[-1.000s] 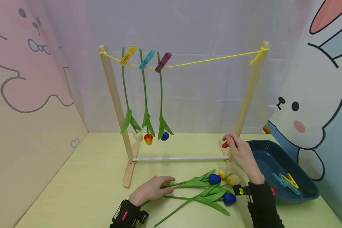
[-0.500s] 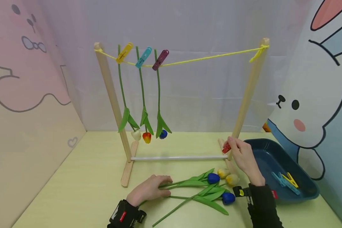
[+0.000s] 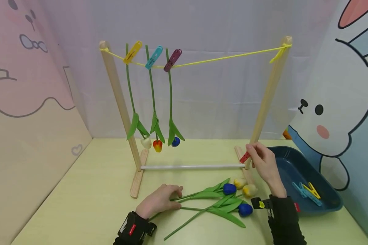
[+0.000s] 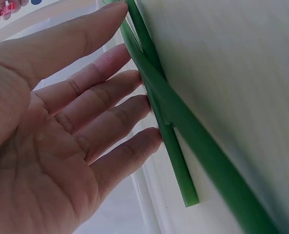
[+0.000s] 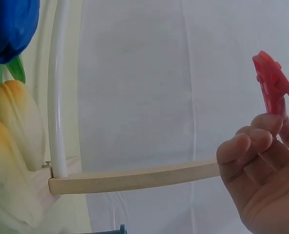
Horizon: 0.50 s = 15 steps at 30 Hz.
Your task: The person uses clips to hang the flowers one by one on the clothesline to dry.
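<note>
My right hand (image 3: 265,166) pinches a red clothespin (image 3: 244,157) in front of the frame's right post; the right wrist view shows the same clothespin (image 5: 272,80) upright at the fingertips. Low over the table, my left hand (image 3: 157,201) touches tulip stems (image 4: 169,141) with its fingertips, the fingers only loosely bent. The artificial tulips lie with their heads to the right: two blue tulips (image 3: 229,189) and two pale yellow tulips (image 3: 249,191). From a yellow string (image 3: 220,59) hang three tulips head down, under a yellow clothespin (image 3: 133,52), a light blue clothespin (image 3: 154,58) and a dark purple clothespin (image 3: 172,60).
The string runs between two wooden posts (image 3: 118,95), joined low down by a white rod (image 3: 193,167). On the right a dark blue tray (image 3: 326,207) holds blue and yellow clothespins (image 3: 308,193). Printed panels stand at both sides, and a pale curtain (image 3: 214,98) hangs behind.
The right hand has turned the red clothespin and shifted slightly right, so more of it shows. The left hand stays at the stems. The head view has tilted slightly.
</note>
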Tool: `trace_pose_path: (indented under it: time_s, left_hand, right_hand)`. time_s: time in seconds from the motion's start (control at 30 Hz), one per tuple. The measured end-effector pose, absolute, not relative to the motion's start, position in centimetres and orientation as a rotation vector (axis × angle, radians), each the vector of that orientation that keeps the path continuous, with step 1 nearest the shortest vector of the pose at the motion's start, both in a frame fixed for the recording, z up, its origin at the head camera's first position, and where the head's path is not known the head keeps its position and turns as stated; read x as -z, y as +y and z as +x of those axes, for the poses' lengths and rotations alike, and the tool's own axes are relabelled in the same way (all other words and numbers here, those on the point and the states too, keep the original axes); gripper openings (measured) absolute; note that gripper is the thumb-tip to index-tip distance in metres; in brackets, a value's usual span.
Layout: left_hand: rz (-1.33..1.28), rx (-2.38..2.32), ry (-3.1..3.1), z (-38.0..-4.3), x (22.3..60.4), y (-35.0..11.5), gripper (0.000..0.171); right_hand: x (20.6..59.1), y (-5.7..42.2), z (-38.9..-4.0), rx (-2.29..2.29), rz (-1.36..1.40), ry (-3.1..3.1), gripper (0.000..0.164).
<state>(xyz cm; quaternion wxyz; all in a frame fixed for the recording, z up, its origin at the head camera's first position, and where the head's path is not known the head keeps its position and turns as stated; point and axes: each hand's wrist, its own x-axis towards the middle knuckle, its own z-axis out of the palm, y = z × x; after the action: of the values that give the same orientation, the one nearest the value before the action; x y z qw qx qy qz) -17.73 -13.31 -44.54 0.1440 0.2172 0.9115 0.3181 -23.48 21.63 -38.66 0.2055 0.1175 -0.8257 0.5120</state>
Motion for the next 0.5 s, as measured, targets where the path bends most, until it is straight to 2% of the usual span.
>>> trace_pose_path:
  time_s: [0.3, 0.5]
  left_hand:
    - [0.674, -0.867, 2.683, -17.85, 44.62, -13.03, 0.014]
    - [0.726, -0.78, 2.762, -17.84, 44.72, -12.5, 0.01]
  right_hand:
    - [38.85, 21.54, -23.46, -1.428, 0.405, -2.308, 0.014]
    - [38.96, 21.71, -23.5, -1.45, 0.449, -2.331, 0.018]
